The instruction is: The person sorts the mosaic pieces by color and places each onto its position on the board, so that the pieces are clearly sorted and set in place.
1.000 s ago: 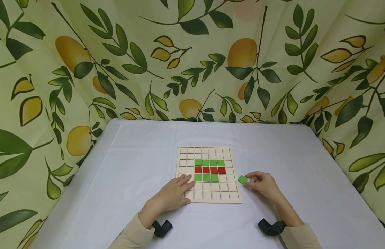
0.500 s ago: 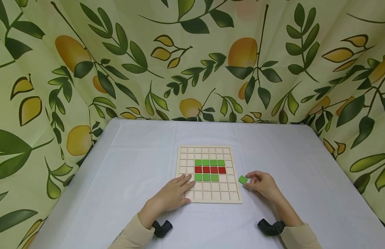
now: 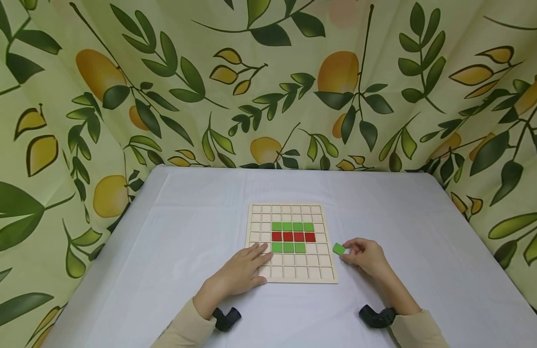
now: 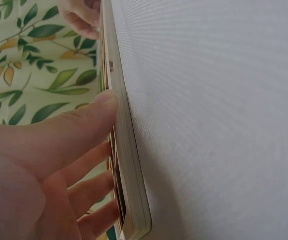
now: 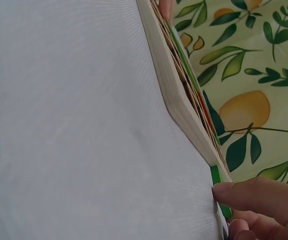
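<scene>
A light wooden grid board (image 3: 289, 274) lies flat on the white cloth. Its squares hold a row of green tiles (image 3: 287, 226), a row of red tiles (image 3: 288, 237) below that, and three more green tiles (image 3: 288, 247) in the row nearest me. My left hand (image 3: 240, 270) rests with spread, extended fingers on the board's left front corner; in the left wrist view its thumb (image 4: 78, 120) lies along the board's edge. Just off the board's right edge, my right hand (image 3: 367, 257) pinches a single green tile (image 3: 339, 249) between thumb and fingers, close over the cloth.
White cloth (image 3: 199, 208) covers the table around the board. Behind and at both sides hangs a curtain (image 3: 268, 72) printed with leaves and fruit. Each wrist carries a black device, one on the left (image 3: 227, 319) and one on the right (image 3: 377, 317).
</scene>
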Motion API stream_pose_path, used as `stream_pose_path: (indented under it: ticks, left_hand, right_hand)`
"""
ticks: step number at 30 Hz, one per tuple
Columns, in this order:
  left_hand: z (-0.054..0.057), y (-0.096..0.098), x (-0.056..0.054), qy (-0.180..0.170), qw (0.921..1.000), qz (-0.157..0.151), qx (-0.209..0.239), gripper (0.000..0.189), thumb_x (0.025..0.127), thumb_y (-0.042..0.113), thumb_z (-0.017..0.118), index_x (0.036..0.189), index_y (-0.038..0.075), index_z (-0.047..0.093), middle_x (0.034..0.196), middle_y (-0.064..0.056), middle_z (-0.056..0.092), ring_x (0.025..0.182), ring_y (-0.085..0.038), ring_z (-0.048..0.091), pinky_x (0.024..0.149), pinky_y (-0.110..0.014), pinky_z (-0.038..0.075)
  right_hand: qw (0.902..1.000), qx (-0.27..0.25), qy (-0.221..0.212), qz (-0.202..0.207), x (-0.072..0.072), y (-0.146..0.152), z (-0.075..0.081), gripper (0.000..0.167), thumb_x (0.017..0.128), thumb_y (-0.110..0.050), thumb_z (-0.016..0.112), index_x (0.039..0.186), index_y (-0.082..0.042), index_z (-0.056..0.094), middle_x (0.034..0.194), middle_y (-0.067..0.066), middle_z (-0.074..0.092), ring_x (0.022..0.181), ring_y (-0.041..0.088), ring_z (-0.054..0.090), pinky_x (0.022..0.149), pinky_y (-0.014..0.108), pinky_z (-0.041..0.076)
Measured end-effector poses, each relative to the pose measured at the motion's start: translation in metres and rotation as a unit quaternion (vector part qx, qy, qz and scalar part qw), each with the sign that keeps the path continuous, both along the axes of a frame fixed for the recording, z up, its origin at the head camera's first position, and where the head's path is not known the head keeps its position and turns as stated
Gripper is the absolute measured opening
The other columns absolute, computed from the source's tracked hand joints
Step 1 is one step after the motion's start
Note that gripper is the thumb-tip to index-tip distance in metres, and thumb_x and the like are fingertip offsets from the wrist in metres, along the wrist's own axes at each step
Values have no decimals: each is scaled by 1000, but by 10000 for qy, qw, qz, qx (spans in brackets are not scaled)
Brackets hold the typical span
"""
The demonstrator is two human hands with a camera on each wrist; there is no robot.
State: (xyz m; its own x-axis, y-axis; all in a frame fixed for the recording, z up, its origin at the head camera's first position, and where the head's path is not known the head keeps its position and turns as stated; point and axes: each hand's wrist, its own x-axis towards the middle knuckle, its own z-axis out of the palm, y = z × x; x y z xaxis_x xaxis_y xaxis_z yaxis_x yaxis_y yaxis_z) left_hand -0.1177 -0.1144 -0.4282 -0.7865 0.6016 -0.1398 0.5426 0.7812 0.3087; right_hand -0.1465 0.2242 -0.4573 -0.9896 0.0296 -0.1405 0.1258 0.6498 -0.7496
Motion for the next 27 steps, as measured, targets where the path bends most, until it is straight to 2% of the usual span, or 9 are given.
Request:
stream_pose_path:
  ticks: [17, 27]
  left_hand:
    - [1, 1, 0, -61, 10000, 25, 53, 60, 93, 32, 60, 146, 10, 42, 158, -13, 34, 147, -33, 32, 119, -49, 32]
    - [-1, 0, -2, -40, 10000, 4, 3, 60, 93, 32, 60, 146, 10, 41, 158, -12, 33, 147, -33, 32, 119, -48, 32]
  right_hand:
    - [9999, -98, 71, -44, -1, 0, 2, 29, 76, -7, 75, 100, 7, 67, 61, -4, 50, 47, 4, 41, 43, 18, 37]
    - [9998, -202, -66, -70, -1, -1, 4, 30, 77, -7, 74, 102, 7, 66, 62, -4, 51, 48, 4, 41, 43, 18, 38]
